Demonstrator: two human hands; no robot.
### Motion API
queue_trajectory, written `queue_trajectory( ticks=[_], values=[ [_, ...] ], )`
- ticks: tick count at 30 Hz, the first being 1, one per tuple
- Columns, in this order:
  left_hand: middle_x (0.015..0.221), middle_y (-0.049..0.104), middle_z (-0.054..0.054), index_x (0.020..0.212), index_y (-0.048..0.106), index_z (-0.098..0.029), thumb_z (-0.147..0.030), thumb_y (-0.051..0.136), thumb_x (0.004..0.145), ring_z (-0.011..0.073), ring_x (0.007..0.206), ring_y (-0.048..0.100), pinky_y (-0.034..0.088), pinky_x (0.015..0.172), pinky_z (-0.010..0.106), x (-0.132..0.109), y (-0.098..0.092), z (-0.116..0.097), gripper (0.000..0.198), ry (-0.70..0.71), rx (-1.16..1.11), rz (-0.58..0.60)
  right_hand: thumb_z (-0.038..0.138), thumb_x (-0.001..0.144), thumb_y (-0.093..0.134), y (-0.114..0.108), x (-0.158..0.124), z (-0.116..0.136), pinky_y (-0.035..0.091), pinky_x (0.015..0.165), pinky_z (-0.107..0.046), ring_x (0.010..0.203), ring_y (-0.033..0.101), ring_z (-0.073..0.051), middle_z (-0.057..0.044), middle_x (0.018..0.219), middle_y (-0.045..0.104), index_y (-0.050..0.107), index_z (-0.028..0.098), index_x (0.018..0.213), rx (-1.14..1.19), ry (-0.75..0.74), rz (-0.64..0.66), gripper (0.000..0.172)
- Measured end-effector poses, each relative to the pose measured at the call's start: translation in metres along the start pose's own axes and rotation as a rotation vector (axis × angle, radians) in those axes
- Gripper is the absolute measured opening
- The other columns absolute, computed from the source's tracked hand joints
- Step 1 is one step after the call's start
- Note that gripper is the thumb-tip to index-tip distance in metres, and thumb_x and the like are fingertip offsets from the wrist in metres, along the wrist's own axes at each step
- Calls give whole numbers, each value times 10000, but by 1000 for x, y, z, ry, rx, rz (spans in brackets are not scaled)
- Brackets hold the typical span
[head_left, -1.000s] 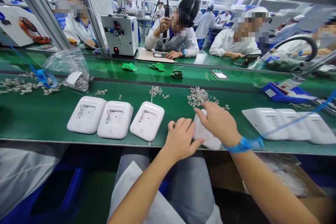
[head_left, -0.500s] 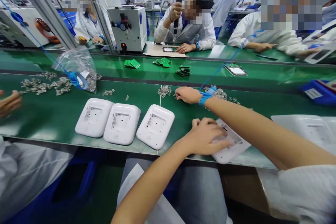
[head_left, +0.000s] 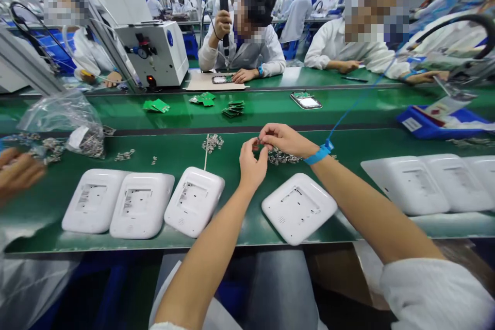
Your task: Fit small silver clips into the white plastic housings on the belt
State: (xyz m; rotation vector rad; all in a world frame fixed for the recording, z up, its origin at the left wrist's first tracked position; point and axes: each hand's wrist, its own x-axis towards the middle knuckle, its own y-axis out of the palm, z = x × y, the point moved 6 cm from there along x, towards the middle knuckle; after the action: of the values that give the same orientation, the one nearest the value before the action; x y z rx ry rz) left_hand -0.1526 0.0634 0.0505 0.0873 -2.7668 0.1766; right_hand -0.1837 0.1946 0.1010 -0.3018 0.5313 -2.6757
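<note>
Above the belt, my left hand (head_left: 253, 165) and my right hand (head_left: 284, 139) meet fingertip to fingertip. Both are closed in a pinch around a small metal part (head_left: 260, 140), mostly covered by the fingers. Just below my right hand lies a heap of small metal parts (head_left: 284, 157). A white plastic housing (head_left: 299, 209) rests turned at an angle in front of me, untouched, its recessed side up. To its left stands another white housing (head_left: 194, 201), partly behind my left forearm. A blue wrist strap (head_left: 319, 154) with a cord circles my right wrist.
Two white housings (head_left: 141, 206) lie further left, and several (head_left: 413, 185) stand at right. A plastic bag of metal parts (head_left: 87, 139) and a co-worker's hand (head_left: 19, 170) are at left. Green circuit boards (head_left: 234, 108) lie across the belt. A blue bin (head_left: 436, 124) sits at right.
My left hand has left the white housing and moved up to my right hand, where their fingertips meet. The housing now lies uncovered and turned. The whole view has shifted to the right.
</note>
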Motion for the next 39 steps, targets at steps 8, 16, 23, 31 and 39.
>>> queue_trajectory(
  ticks=[8, 16, 23, 31, 39],
  values=[
    [880, 707, 38, 972, 685, -173, -314, 658, 891, 122, 694, 652, 543, 711, 269, 6, 1, 13, 165, -89, -338, -140, 388, 840, 786, -13, 0, 12, 537, 679, -279, 726, 639, -147, -40, 858, 683, 666, 158, 981, 39, -97, 32, 295],
    [786, 695, 15, 871, 659, -166, -338, 784, 800, 129, 673, 683, 554, 704, 273, 16, -5, 24, 225, -138, -475, -265, 457, 766, 851, -13, 8, -9, 546, 608, -279, 635, 669, -174, -56, 679, 689, 691, 145, 832, 85, 31, -93, 357],
    [736, 704, 6, 874, 736, -163, -336, 808, 773, 116, 656, 658, 534, 685, 253, 17, -2, 24, 213, -150, -531, -202, 478, 706, 906, -10, 9, -15, 590, 643, -318, 684, 710, -214, -85, 762, 733, 683, 160, 889, 152, 34, -92, 430],
    [734, 701, 5, 821, 735, -157, -340, 854, 688, 87, 603, 611, 494, 628, 234, 18, 7, 28, 255, -230, -634, -92, 346, 734, 827, -14, 7, -13, 539, 631, -293, 652, 660, -182, -55, 725, 726, 761, 161, 835, 98, -39, -84, 221],
    [737, 695, -3, 819, 726, -165, -271, 792, 733, 89, 573, 599, 478, 596, 229, 19, 7, 26, 151, -188, -523, -42, 300, 793, 695, -16, 6, 0, 467, 673, -291, 693, 602, -164, -21, 700, 672, 692, 166, 728, -88, -86, -101, 149]
  ],
)
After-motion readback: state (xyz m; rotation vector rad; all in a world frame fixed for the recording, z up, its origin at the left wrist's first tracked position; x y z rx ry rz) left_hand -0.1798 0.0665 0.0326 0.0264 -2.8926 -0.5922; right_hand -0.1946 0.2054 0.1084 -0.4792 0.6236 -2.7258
